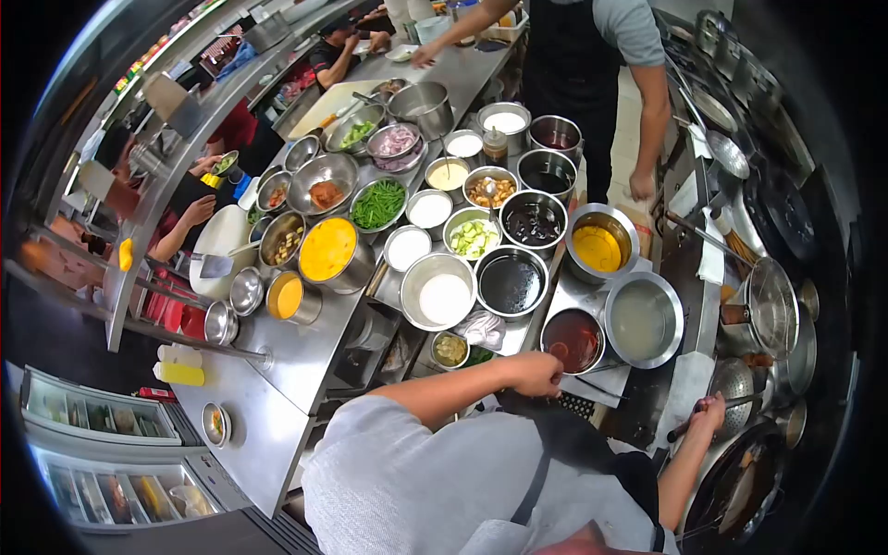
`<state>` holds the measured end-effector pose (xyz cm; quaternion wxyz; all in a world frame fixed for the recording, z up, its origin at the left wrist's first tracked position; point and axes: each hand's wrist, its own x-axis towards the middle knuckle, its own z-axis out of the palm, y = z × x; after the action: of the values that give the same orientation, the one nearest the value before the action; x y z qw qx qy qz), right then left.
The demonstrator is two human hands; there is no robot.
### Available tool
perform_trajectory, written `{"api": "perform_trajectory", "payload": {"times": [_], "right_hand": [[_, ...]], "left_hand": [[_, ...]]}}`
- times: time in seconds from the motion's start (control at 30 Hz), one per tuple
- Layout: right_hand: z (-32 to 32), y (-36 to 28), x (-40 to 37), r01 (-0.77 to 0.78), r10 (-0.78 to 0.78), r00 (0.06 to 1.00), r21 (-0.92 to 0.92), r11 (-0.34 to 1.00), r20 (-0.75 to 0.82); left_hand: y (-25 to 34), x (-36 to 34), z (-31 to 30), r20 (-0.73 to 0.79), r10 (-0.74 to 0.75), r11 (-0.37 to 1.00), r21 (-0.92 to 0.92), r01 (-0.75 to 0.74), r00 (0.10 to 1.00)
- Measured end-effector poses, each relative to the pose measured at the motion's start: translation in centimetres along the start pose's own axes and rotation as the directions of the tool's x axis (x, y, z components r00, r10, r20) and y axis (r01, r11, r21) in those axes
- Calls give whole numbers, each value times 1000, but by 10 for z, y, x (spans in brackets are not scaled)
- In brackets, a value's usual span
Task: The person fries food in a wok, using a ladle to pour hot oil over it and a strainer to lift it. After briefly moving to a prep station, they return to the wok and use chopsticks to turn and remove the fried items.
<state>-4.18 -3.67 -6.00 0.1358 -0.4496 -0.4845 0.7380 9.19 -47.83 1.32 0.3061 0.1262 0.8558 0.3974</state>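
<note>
While the right hand (710, 410) is gripping a ladle handle (686, 427), the left hand (538, 373) is sitting clenched by a sauce bowl (573, 340). Bowls (445, 294) are crowding the steel counter (277, 370)

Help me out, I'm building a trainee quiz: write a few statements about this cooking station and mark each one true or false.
1. The right hand grips a dark handle. True.
2. The left hand holds a knife. False: it is curled at the near rim of the bowl of red sauce.
3. The pot of yellow liquid stands beside the bowl of pale broth. True.
4. Only one person is at the counter. False: another person in a dark apron stands at the far end.
</note>
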Motion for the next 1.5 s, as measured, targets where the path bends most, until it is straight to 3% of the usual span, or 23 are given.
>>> {"api": "perform_trajectory", "payload": {"times": [0.1,0.13,0.2,0.3,0.33,0.4,0.43,0.47,0.53,0.6,0.7,0.87,1.0,1.03,1.07,1.1,1.13,1.2,1.27,1.33,1.4,1.43,1.5], "right_hand": [[-28,9,-20,70,-68,995,-29,997,69],[-37,13,-34,72,-70,996,-35,997,57],[-51,14,-90,310,-300,950,-126,943,87],[-74,4,-142,373,-371,928,-150,915,44],[-74,-11,-167,322,-318,947,-171,931,48],[-126,-6,-124,307,-318,937,91,947,143],[-112,-16,-142,346,-345,938,-42,937,23],[-110,-24,-146,390,-384,919,-52,919,93],[-106,-33,-150,285,-286,958,33,958,31],[-107,-39,-147,377,-388,919,-141,916,-66],[-119,-44,-139,252,-251,963,-7,968,-92],[-148,-56,-146,258,-265,958,-74,963,-105],[-176,-69,-175,317,-382,887,-259,912,-259],[-196,-63,-162,350,-361,915,-92,932,-182],[-211,-62,-157,344,-371,906,-156,926,-204],[-231,-57,-142,377,-377,921,-24,926,-101],[-224,-69,-154,242,-239,963,15,970,-123],[-253,-73,-135,280,-282,956,-25,960,-83],[-267,-83,-135,328,-367,918,-229,917,-153],[-272,-87,-142,361,-409,900,-271,892,-148],[-286,-83,-137,344,-386,901,-214,914,-200],[-300,-79,-131,366,-390,902,-152,918,-184],[-309,-79,-138,367,-368,913,-40,929,-177]], "left_hand": [[-1,14,-15,-49,97,995,45,-94,994],[4,17,-22,30,53,996,76,-55,998],[6,25,-28,56,56,995,79,-60,997],[7,36,-19,31,106,988,108,-109,994],[11,41,-17,41,100,986,127,-105,994],[21,46,-12,89,62,989,128,-73,994],[24,50,-9,121,71,988,131,-87,990],[25,56,-2,122,63,986,147,-81,991],[30,62,8,127,139,975,157,-159,982],[58,63,9,202,35,988,139,-64,979],[50,66,22,155,235,961,113,-254,959],[43,68,33,173,49,995,78,-64,984],[50,77,46,212,121,975,156,-156,970],[62,81,48,231,122,959,223,-175,965],[91,77,42,280,125,971,162,-175,952],[90,88,48,339,158,976,92,-199,927],[100,94,54,325,231,958,86,-272,917],[115,117,89,243,378,915,49,-400,893],[139,137,131,335,431,877,65,-477,838],[187,140,176,417,558,765,77,-640,718],[194,188,275,424,732,555,81,-828,533],[203,204,316,444,737,538,71,-840,510],[221,216,384,670,531,570,171,-804,519]]}}
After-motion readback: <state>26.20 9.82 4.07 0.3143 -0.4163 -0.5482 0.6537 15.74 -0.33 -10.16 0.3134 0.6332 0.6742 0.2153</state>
